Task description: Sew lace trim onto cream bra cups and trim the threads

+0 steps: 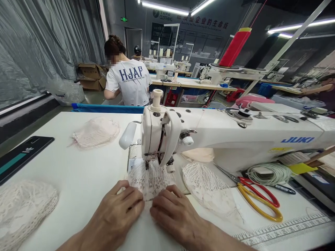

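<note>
A piece of cream lace fabric (149, 183) lies under the needle and presser foot of a white sewing machine (157, 136). My left hand (119, 209) has its fingers curled on the lace's near left edge. On the near right edge, my right hand (175, 211) grips with bent fingers close together. The fingertips of both are partly hidden, a short way in front of the needle. To the right of my right hand lies another lace piece (206, 184), flat on the table (81, 174).
Scissors (259, 197) with red and yellow handles, coiled cord (269, 173) and a measuring tape (285, 230) lie at right. Pale lace pieces (95, 132), more lace (26, 205) and a dark phone-like slab (23, 155) are at left. A person (128, 78) sits beyond the table.
</note>
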A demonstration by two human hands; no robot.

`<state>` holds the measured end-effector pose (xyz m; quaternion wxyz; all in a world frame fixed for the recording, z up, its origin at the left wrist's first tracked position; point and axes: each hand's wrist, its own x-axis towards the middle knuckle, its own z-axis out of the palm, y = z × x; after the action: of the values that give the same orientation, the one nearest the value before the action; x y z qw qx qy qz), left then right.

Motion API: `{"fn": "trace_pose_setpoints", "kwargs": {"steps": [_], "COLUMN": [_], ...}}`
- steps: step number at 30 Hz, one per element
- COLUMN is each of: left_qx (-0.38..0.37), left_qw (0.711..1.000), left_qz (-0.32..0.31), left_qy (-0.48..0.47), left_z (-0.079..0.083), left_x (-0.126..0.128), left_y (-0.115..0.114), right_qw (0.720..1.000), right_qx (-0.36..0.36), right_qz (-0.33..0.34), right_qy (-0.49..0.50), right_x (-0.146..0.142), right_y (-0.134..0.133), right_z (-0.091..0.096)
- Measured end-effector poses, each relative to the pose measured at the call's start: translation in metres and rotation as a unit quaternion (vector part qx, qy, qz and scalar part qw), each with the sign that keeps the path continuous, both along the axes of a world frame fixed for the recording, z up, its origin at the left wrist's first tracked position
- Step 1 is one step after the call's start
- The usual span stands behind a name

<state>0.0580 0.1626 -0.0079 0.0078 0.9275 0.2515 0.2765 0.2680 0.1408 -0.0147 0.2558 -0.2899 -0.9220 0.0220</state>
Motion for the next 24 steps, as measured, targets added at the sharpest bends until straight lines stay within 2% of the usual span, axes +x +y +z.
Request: {"fn": "trace_pose_setpoints", "kwargs": {"steps": [5,12,19,24], "left_qx": [0.036,0.009,-0.006,0.022], "left_qw": [0.999,0.999,0.999,0.999], "left_qz": [0.01,0.034,0.031,0.019], "left_qy": [-0.016,-0.008,-0.029,-0.017], "left_z": [-0.003,-0.005,-0.018,-0.011], "left_x": [-0.002,0.0,-0.004,-0.004], "left_y": [0.004,0.003,-0.005,-0.002], "right_qw": [1.0,0.998,0.998,0.999], "right_qx": [-0.023,-0.028,-0.043,-0.034], "right_qz": [-0.005,-0.054,-0.033,-0.032], "right_qy": [-0.013,-0.003,0.016,0.002], "right_x": [-0.002,-0.012,-0.008,-0.009], "right_y": [0.001,0.003,0.001,0.0], "right_z": [0.001,-0.003,-0.003,-0.003]}}
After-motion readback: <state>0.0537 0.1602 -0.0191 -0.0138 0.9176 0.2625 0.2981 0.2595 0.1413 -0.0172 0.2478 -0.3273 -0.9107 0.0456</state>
